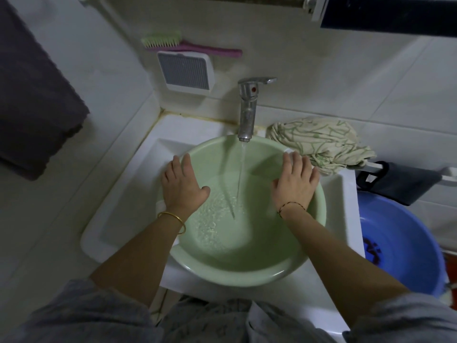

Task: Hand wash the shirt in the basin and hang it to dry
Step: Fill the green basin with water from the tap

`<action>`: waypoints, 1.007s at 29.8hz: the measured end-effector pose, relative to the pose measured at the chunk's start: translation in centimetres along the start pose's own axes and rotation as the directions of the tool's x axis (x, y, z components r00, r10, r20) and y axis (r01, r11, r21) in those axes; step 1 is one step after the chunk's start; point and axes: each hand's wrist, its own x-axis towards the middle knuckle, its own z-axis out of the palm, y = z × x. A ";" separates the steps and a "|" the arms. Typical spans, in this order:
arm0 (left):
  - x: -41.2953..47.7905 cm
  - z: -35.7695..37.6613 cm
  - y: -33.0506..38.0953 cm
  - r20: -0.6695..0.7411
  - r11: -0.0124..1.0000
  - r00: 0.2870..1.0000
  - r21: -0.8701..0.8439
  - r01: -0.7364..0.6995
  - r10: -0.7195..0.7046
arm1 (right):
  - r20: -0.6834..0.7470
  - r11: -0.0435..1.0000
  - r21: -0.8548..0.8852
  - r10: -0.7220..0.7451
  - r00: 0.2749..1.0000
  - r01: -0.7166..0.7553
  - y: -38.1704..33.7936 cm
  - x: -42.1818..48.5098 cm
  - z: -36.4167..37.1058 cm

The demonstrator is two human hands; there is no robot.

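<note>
A pale green basin (247, 273) sits in the white sink (118, 206) under the steel tap (247, 107), which runs a thin stream of water into it. Shallow bubbly water covers the basin's bottom. My left hand (181, 184) rests flat on the basin's left rim, fingers straight. My right hand (295, 179) lies flat on the right rim, also holding nothing. The shirt (321, 142), cream with green lines, lies bunched on the sink's back right corner, just beyond my right hand.
A blue bucket (405, 246) stands on the floor to the right of the sink. A dark towel (32, 95) hangs at the left. A green and pink brush (178, 44) lies on a wall vent above the tap. A black bag (398, 181) hangs at the right.
</note>
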 end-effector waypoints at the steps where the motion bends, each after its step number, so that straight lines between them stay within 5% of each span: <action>1: 0.0 0.0 0.0 -0.004 1.000 1.000 -0.003 -0.001 0.001 | 0.006 1.000 -0.001 -0.001 1.000 0.001 0.0 0.0 0.0; 30: 0.0 0.0 0.0 -0.007 1.000 1.000 0.030 -0.001 0.001 | -0.006 1.000 0.013 -0.006 1.000 0.006 0.2 0.0 0.1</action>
